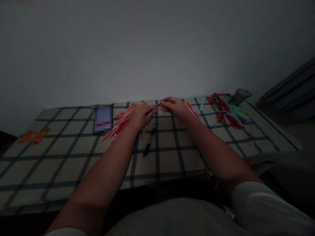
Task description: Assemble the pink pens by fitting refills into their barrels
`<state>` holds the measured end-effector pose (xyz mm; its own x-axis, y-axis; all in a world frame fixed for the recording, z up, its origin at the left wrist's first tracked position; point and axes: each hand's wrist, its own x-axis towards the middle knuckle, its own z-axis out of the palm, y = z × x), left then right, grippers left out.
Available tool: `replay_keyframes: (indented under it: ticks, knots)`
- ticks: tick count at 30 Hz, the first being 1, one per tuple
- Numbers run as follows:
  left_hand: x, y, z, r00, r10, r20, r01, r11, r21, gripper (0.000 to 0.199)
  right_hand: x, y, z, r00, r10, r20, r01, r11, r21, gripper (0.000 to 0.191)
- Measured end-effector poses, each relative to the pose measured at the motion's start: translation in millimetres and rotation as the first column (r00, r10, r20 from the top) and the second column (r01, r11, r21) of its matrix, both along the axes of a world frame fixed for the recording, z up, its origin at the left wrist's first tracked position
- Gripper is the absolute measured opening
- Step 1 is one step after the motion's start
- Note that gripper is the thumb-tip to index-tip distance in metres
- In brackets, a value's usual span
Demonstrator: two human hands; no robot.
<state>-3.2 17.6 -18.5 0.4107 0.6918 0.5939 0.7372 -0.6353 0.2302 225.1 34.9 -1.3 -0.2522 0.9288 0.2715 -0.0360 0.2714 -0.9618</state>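
A thin dark pen-like stick (159, 104) spans the gap between my two hands above the far part of the table. The fingers of my left hand (140, 117) pinch its left end. My right hand (175, 108) is closed on the other end, whose tip shows past the fingers. Pink pens (126, 113) lie in a loose pile under and beside my left hand, with red pens (120, 126) among them. More pink pens (193, 110) lie just right of my right hand. A black pen (149, 140) rests on the cloth between my forearms.
A checked cloth (169, 157) covers the table, which meets a plain wall. On the left are a pixelated rectangular item (102, 118) and an orange patch (34, 136). Red, green and blue strips (227, 111) are heaped at right, near a glass (240, 96).
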Motion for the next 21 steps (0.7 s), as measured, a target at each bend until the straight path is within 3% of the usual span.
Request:
replay_keyframes:
  ticks: [12,21]
  knots:
    - [0.0,-3.0,3.2,0.994,0.009,-0.106,-0.009,1.000,-0.002,0.038,-2.9,2.8,-9.8,0.984,0.112,0.141,-0.126,0.987,0.094,0.045]
    - [0.5,-2.6,0.7,1.000,0.012,-0.021,-0.012,1.000,0.003,0.037,-1.0,3.9,-6.9,0.996,0.030,0.083,-0.037,0.996,0.079,0.039]
